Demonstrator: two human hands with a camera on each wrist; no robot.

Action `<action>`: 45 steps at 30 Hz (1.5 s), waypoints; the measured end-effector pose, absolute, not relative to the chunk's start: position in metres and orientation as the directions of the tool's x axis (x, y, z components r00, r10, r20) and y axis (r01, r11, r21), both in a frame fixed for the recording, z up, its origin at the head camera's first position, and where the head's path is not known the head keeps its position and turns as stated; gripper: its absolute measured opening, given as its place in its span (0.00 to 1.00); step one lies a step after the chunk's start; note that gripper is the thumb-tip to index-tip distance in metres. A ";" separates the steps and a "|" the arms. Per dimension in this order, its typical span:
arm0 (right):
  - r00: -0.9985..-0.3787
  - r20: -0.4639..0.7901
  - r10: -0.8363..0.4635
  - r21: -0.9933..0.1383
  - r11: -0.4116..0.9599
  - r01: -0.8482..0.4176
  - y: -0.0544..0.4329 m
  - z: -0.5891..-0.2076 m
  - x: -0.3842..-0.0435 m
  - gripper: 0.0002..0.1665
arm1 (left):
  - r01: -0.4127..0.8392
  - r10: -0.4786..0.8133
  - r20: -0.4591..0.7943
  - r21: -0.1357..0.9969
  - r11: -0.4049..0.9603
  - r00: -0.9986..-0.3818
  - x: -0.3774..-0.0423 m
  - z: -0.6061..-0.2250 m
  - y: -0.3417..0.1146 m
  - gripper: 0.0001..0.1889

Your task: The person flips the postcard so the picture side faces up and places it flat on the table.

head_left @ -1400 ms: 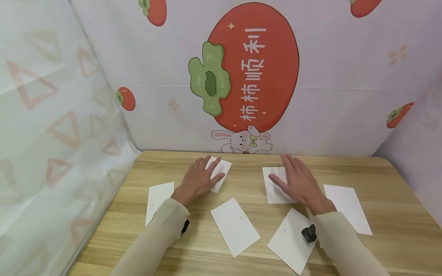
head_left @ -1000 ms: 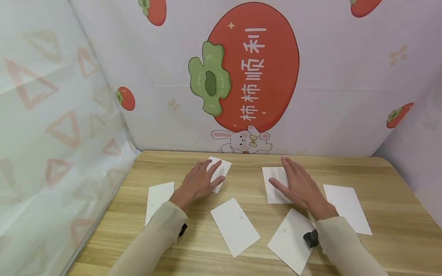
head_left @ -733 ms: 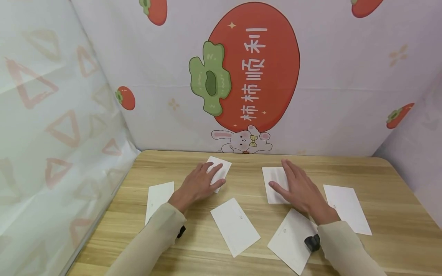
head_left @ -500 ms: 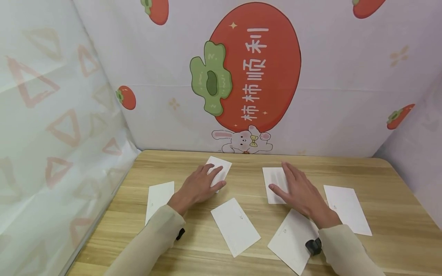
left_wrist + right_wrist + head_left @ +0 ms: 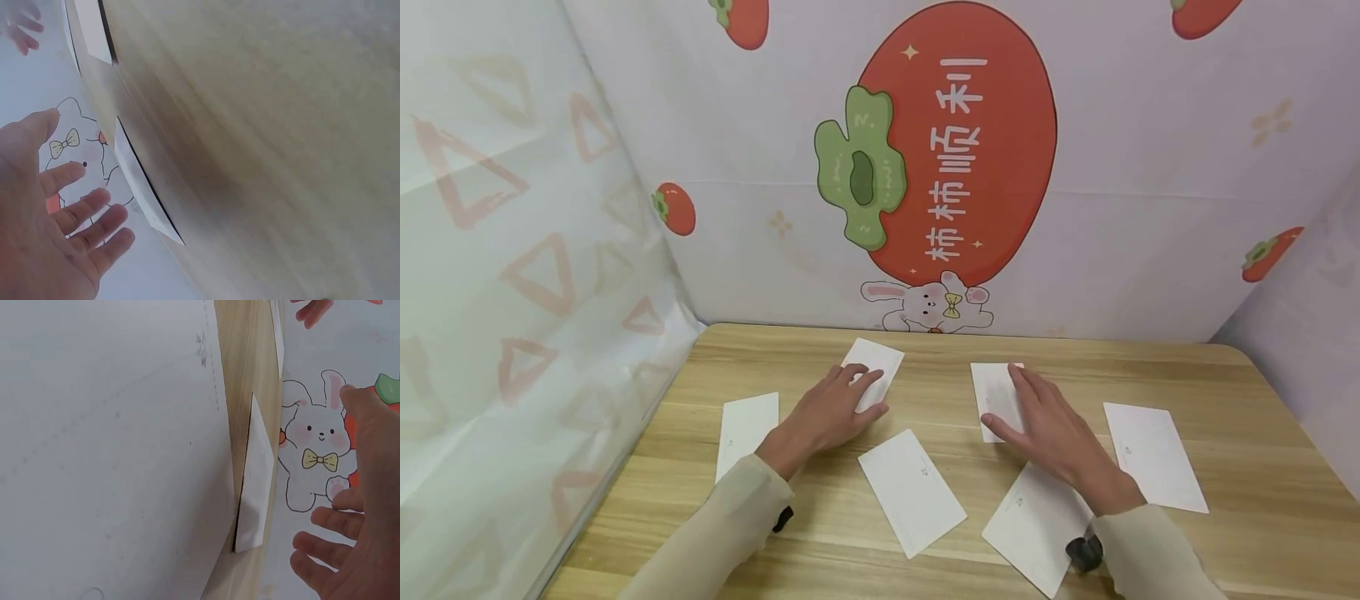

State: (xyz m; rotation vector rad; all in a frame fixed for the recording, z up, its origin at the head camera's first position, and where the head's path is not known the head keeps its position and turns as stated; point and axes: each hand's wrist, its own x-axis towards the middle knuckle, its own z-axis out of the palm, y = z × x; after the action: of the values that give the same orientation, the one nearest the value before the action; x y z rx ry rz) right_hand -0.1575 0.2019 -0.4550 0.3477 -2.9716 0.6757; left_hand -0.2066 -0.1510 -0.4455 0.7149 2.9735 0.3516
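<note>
My left hand (image 5: 823, 414) hovers over the near left part of a white card (image 5: 883, 360) at the back of the wooden table. In the left wrist view the same hand (image 5: 50, 231) holds nothing, its fingers spread and slightly bent, apart from the card (image 5: 140, 181). Over the right side of another white card (image 5: 997, 392) is my right hand (image 5: 1052, 429), fingers extended and thumb out to the side. The right wrist view shows this hand (image 5: 369, 519) with nothing in it, raised off the card (image 5: 256, 481).
More white cards lie flat: one at left (image 5: 748, 429), one in the middle (image 5: 912, 493), one under the right forearm (image 5: 1033, 525), one at far right (image 5: 1156, 456). The wooden table (image 5: 820, 550) ends at a printed backdrop (image 5: 1120, 250) with a rabbit and persimmons.
Both hands have drawn back a little toward the person, baring more of the two back cards. The cards have stayed in place.
</note>
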 end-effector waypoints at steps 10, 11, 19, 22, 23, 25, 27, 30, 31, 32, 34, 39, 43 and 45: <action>-0.949 0.194 -0.250 -0.406 0.860 -0.310 0.196 -0.458 -0.145 0.53 | 0.501 0.522 -0.001 0.281 0.819 -0.853 -0.199 -0.451 -0.158 0.34; -0.947 0.198 -0.252 -0.405 0.859 -0.313 0.196 -0.459 -0.144 0.53 | 0.506 0.527 0.002 0.283 0.815 -0.850 -0.198 -0.451 -0.158 0.34; -0.942 0.207 -0.264 -0.419 0.846 -0.329 0.190 -0.463 -0.133 0.51 | 0.551 0.567 0.022 0.274 0.788 -0.823 -0.191 -0.450 -0.161 0.33; -0.931 0.232 -0.283 -0.406 0.841 -0.357 0.187 -0.464 -0.130 0.50 | 0.567 0.580 0.030 0.257 0.783 -0.814 -0.189 -0.450 -0.161 0.32; -0.926 0.241 -0.290 -0.401 0.839 -0.367 0.185 -0.464 -0.128 0.49 | 0.570 0.582 0.032 0.250 0.782 -0.813 -0.188 -0.450 -0.162 0.33; -0.917 0.262 -0.301 -0.388 0.837 -0.386 0.183 -0.464 -0.126 0.48 | 0.574 0.585 0.033 0.246 0.781 -0.811 -0.186 -0.450 -0.163 0.33; -0.907 0.284 -0.310 -0.374 0.835 -0.403 0.182 -0.464 -0.124 0.48 | 0.576 0.587 0.035 0.245 0.780 -0.809 -0.184 -0.450 -0.164 0.32; -0.890 0.320 -0.325 -0.352 0.831 -0.430 0.179 -0.465 -0.121 0.47 | 0.588 0.597 0.044 0.239 0.772 -0.801 -0.182 -0.450 -0.164 0.32; -0.886 0.329 -0.328 -0.346 0.831 -0.436 0.178 -0.465 -0.119 0.46 | 0.594 0.601 0.048 0.235 0.770 -0.798 -0.181 -0.450 -0.165 0.32; -0.883 0.333 -0.330 -0.339 0.832 -0.439 0.177 -0.464 -0.118 0.46 | 0.597 0.603 0.052 0.233 0.767 -0.796 -0.181 -0.450 -0.165 0.32; -0.883 0.332 -0.332 -0.333 0.834 -0.439 0.174 -0.465 -0.115 0.47 | 0.606 0.611 0.057 0.230 0.762 -0.790 -0.180 -0.450 -0.165 0.31; -0.882 0.322 -0.343 -0.309 0.843 -0.440 0.169 -0.464 -0.108 0.47 | 0.613 0.621 0.048 0.240 0.753 -0.782 -0.176 -0.448 -0.166 0.31; -0.859 0.357 -0.367 -0.268 0.841 -0.470 0.166 -0.467 -0.103 0.47 | 0.626 0.637 0.040 0.238 0.742 -0.770 -0.172 -0.448 -0.167 0.33; -0.850 0.370 -0.374 -0.252 0.840 -0.480 0.163 -0.469 -0.100 0.48 | 0.634 0.644 0.039 0.237 0.736 -0.764 -0.171 -0.449 -0.168 0.33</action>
State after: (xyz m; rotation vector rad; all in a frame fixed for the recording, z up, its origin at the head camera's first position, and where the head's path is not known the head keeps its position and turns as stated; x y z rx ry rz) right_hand -0.1003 0.1633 -0.4687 0.6466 -2.7119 0.4880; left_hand -0.1707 -0.1681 -0.4489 1.0621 2.8847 0.3681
